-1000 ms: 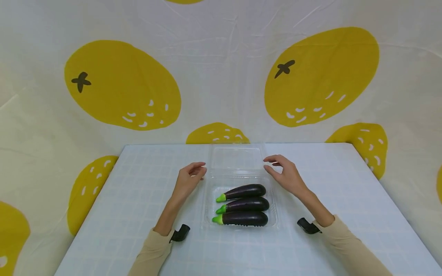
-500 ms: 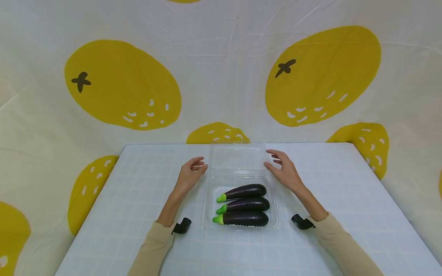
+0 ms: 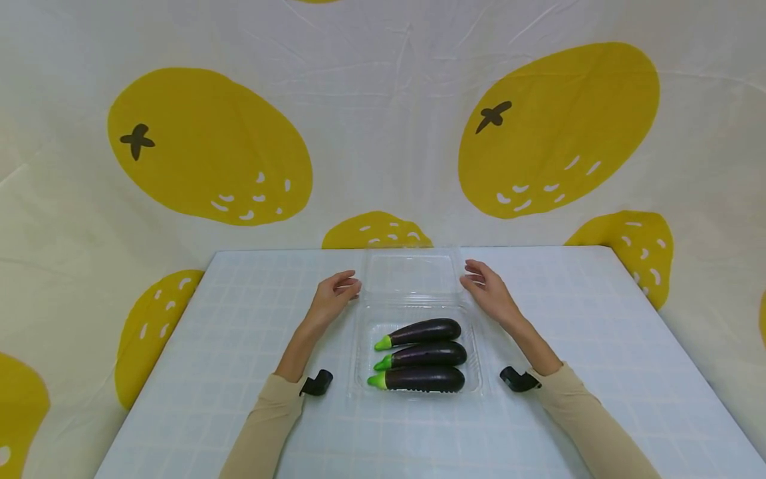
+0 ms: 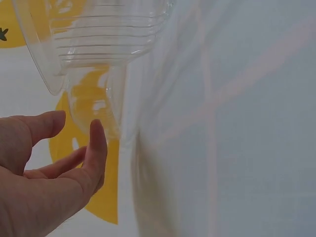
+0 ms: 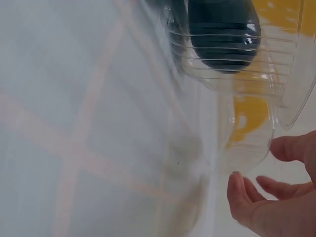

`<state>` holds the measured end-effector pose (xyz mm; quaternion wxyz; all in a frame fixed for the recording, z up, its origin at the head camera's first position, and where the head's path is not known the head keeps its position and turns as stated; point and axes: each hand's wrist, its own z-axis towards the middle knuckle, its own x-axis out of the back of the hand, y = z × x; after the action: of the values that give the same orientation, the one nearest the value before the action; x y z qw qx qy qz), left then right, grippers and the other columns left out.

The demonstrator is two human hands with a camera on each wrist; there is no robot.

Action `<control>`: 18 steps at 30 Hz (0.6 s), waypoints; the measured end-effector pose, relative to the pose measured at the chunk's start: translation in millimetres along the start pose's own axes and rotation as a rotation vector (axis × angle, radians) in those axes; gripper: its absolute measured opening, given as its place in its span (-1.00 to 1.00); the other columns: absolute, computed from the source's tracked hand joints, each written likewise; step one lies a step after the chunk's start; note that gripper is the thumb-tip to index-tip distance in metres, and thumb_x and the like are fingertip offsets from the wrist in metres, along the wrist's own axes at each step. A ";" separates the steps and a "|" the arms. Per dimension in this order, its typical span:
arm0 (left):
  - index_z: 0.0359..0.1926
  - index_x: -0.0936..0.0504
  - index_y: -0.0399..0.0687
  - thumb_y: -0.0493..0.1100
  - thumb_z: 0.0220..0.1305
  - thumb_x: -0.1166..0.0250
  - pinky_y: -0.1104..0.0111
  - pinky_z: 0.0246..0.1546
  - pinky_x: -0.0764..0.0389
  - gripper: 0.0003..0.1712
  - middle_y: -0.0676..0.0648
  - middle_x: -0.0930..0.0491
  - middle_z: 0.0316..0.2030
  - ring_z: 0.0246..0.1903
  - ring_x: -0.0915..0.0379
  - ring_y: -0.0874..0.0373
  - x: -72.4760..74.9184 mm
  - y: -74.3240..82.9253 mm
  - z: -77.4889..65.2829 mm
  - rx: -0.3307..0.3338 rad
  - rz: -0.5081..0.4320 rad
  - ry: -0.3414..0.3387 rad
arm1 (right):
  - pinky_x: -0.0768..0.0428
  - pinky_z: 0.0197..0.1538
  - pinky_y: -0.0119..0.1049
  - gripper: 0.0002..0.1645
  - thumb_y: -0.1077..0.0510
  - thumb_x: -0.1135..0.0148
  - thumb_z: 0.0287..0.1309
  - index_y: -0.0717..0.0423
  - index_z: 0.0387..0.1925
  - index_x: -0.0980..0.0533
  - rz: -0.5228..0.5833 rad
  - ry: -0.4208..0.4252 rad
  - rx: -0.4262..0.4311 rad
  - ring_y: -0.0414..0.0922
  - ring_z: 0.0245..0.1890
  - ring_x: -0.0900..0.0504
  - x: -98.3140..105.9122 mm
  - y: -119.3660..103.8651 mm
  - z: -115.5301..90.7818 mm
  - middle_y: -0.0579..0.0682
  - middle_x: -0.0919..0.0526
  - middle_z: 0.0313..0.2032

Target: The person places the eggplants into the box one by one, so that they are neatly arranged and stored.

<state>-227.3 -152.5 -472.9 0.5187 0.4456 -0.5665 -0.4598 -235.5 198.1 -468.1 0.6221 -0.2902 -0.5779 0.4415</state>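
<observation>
A clear plastic clamshell container (image 3: pixel 476 359) lies with its lid (image 3: pixel 409 271) folded back toward the wall. Three eggplants (image 3: pixel 423 354) with green stems rest side by side in its base. My left hand (image 3: pixel 330 296) is at the lid's left side, fingers bent and thumb apart from them. In the left wrist view, a gap shows between that thumb and the fingers (image 4: pixel 97 143). On the lid's right side is my right hand (image 3: pixel 487 293), with its thumb (image 5: pixel 289 148) at the lid's rim. Whether that thumb touches the rim I cannot tell.
The container stands on a table with a pale checked cloth (image 3: pixel 269 286). Behind the table hangs a white curtain (image 3: pixel 383 133) printed with yellow fruit. Each wrist carries a small black camera, one by the left sleeve (image 3: pixel 263 416).
Both hands have shifted slightly forward along the lid's sides. My right forearm has swung inward to the left. The container and eggplants have stayed in place.
</observation>
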 end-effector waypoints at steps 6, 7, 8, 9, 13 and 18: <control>0.35 -0.42 -0.49 -0.28 0.46 -0.28 0.20 0.09 -0.66 -0.45 -0.41 -0.56 0.09 0.02 -0.62 -0.18 -1.4 -0.9 5.1 0.008 -0.025 -0.033 | -0.35 0.41 0.15 -0.46 0.33 -0.07 0.50 0.57 0.36 -0.27 0.005 -0.014 0.002 0.34 0.32 -0.44 0.2 2.9 1.1 0.49 -0.46 0.27; 0.35 -0.43 -0.49 -0.28 0.46 -0.29 0.20 0.09 -0.66 -0.45 -0.40 -0.57 0.08 0.00 -0.63 -0.16 -1.7 -0.9 5.8 0.008 -0.027 -0.036 | -0.35 0.41 0.14 -0.47 0.34 -0.06 0.50 0.58 0.36 -0.27 0.007 -0.015 0.003 0.33 0.32 -0.44 0.1 3.2 1.3 0.49 -0.46 0.27; 0.34 -0.44 -0.49 -0.29 0.45 -0.29 0.19 0.08 -0.67 -0.46 -0.40 -0.57 0.08 -0.02 -0.64 -0.15 -2.0 -0.8 6.3 0.010 -0.033 -0.037 | -0.36 0.41 0.14 -0.47 0.35 -0.05 0.50 0.58 0.36 -0.27 0.007 -0.016 0.002 0.33 0.32 -0.44 0.1 3.5 1.5 0.48 -0.47 0.26; 0.33 -0.45 -0.49 -0.29 0.45 -0.30 0.19 0.08 -0.67 -0.47 -0.40 -0.58 0.07 -0.03 -0.64 -0.14 -2.2 -0.2 6.5 0.013 -0.033 -0.036 | -0.36 0.40 0.14 -0.48 0.36 -0.04 0.50 0.59 0.35 -0.27 0.007 -0.017 0.003 0.33 0.32 -0.44 0.0 3.4 1.6 0.48 -0.47 0.26; 0.31 -0.47 -0.50 -0.34 0.43 -0.30 0.19 0.04 -0.69 -0.49 -0.39 -0.61 0.04 -0.09 -0.65 -0.09 -2.2 1.5 6.5 0.010 -0.046 -0.032 | -0.38 0.38 0.15 -0.49 0.37 -0.05 0.49 0.59 0.35 -0.29 0.011 -0.018 0.004 0.33 0.31 -0.46 -0.2 0.6 1.6 0.48 -0.49 0.25; 0.32 -0.45 -0.52 -0.39 0.43 -0.27 0.17 0.06 -0.68 -0.50 -0.41 -0.61 0.04 -0.05 -0.64 -0.16 -1.8 3.6 5.7 -0.003 -0.027 -0.030 | -0.41 0.36 0.13 -0.49 0.38 -0.08 0.47 0.58 0.33 -0.31 0.010 -0.003 0.014 0.32 0.28 -0.49 0.4 -1.3 2.0 0.47 -0.52 0.21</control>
<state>-233.0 -149.7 -470.0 0.5045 0.4455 -0.5677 -0.4741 -237.2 197.6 -466.4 0.6209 -0.2880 -0.5741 0.4493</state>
